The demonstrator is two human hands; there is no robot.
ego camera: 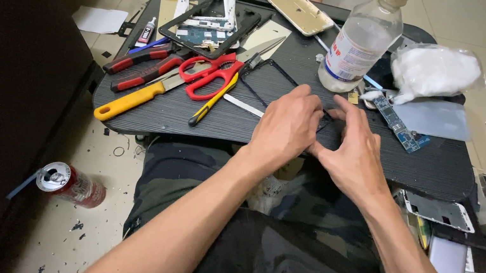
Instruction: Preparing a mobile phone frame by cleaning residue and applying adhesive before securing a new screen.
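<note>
Hands meet knuckles-up on the black tray (444, 166): left hand (286, 127) and right hand (353, 150) fingers curled, pinching a thin black frame (271, 80).

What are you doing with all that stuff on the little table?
A person sits with a small black table over their lap. The left hand and the right hand are pressed together on a thin black frame lying flat on it. Beside them lie red scissors, a yellow-handled knife, a clear bottle, a small blue circuit board and a white phone frame. A drink can lies on the floor.
</note>
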